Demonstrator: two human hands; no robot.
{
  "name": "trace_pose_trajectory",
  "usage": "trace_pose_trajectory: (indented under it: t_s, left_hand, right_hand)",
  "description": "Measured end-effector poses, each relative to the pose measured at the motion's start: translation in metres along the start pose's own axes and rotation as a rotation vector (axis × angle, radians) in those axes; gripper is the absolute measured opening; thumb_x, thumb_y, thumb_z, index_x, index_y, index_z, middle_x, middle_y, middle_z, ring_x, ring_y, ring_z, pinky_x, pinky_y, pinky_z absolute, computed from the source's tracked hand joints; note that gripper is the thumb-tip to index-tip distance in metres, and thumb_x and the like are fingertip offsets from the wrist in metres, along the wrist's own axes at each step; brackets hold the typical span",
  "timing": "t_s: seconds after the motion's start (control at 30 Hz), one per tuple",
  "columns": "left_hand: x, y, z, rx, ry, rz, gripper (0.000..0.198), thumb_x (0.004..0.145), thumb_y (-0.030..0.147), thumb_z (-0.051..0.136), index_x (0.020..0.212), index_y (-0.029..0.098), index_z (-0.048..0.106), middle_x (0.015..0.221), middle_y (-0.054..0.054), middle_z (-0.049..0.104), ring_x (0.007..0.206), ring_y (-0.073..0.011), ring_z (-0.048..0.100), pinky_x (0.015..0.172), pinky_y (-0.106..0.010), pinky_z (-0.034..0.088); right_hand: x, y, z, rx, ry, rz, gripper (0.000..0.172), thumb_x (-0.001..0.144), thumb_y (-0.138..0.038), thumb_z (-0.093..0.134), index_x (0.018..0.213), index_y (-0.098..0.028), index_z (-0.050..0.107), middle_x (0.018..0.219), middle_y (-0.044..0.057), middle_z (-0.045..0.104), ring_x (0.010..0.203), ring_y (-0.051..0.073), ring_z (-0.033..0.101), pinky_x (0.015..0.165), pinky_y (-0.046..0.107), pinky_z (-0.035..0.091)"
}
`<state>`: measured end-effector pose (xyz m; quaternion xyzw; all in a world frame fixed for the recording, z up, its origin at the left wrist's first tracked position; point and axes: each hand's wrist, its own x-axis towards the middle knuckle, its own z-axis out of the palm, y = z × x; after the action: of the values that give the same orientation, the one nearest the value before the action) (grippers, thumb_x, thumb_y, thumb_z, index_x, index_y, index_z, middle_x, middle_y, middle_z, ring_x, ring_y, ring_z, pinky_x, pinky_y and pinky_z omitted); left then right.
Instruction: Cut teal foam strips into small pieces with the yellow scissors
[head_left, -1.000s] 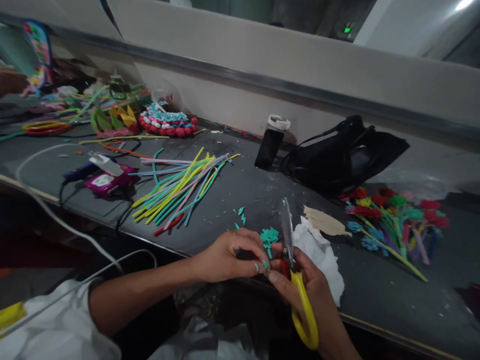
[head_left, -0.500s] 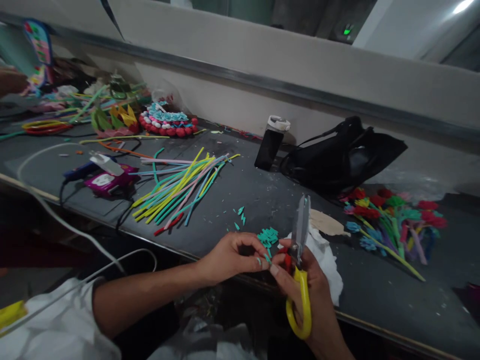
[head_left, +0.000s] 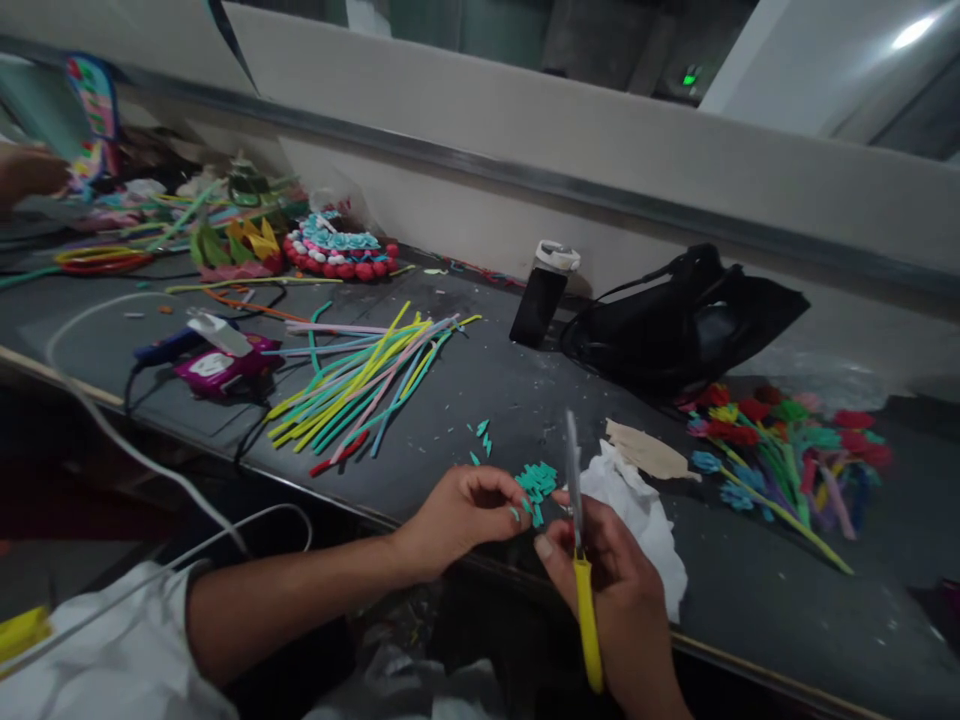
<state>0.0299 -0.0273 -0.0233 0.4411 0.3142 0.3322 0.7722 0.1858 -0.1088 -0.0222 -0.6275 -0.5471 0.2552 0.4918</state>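
My right hand (head_left: 615, 590) grips yellow-handled scissors (head_left: 579, 545), blades pointing up and away over the table's front edge. My left hand (head_left: 465, 515) has its fingers pinched together just left of the blades, beside a small heap of teal cut pieces (head_left: 538, 480); what it pinches is too small to make out. A crumpled white cloth (head_left: 637, 515) lies just right of the scissors.
Several coloured foam strips (head_left: 360, 375) lie fanned on the dark table (head_left: 480, 390). A glue gun (head_left: 217, 362) with cords sits at left. A dark bottle (head_left: 541, 292), a black bag (head_left: 686, 320) and foam flowers (head_left: 780, 440) are behind and right. Another person's hand (head_left: 26, 172) is far left.
The scissors turned in my right hand: the blades swung from tilted right to nearly upright and edge-on. My left hand stayed pinched beside them.
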Motion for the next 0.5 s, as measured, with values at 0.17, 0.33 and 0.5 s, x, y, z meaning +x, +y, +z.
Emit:
trace_pose_trajectory:
  t_s: [0.17, 0.33, 0.5]
  left_hand:
    - [0.005, 0.021, -0.015, 0.096, 0.098, 0.143, 0.013, 0.065, 0.019, 0.074, 0.072, 0.012, 0.066, 0.065, 0.004, 0.058, 0.06, -0.0062, 0.047, 0.061, -0.019, 0.037]
    - [0.005, 0.036, -0.024, 0.277, 0.101, 0.231, 0.009, 0.067, 0.019, 0.07, 0.07, 0.012, 0.065, 0.067, 0.002, 0.058, 0.065, -0.0087, 0.049, 0.065, -0.021, 0.04]
    - [0.003, 0.038, -0.022, 0.374, 0.093, 0.245, 0.006, 0.065, 0.017, 0.066, 0.069, 0.012, 0.065, 0.066, 0.002, 0.057, 0.064, -0.0092, 0.048, 0.063, -0.022, 0.039]
  right_hand:
    - [0.0, 0.014, -0.004, -0.363, 0.055, -0.281, 0.033, 0.08, -0.036, 0.068, 0.11, -0.024, 0.062, 0.089, 0.002, 0.071, 0.074, 0.018, 0.067, 0.065, 0.027, 0.054]
    - [-0.001, 0.026, -0.008, -0.529, 0.018, -0.409, 0.03, 0.086, -0.036, 0.063, 0.113, -0.023, 0.059, 0.088, 0.003, 0.068, 0.079, 0.018, 0.066, 0.068, 0.028, 0.052]
    - [-0.001, 0.034, -0.013, -0.637, 0.009, -0.506, 0.03, 0.087, -0.035, 0.062, 0.115, -0.024, 0.058, 0.087, 0.002, 0.067, 0.079, 0.019, 0.065, 0.069, 0.028, 0.052]
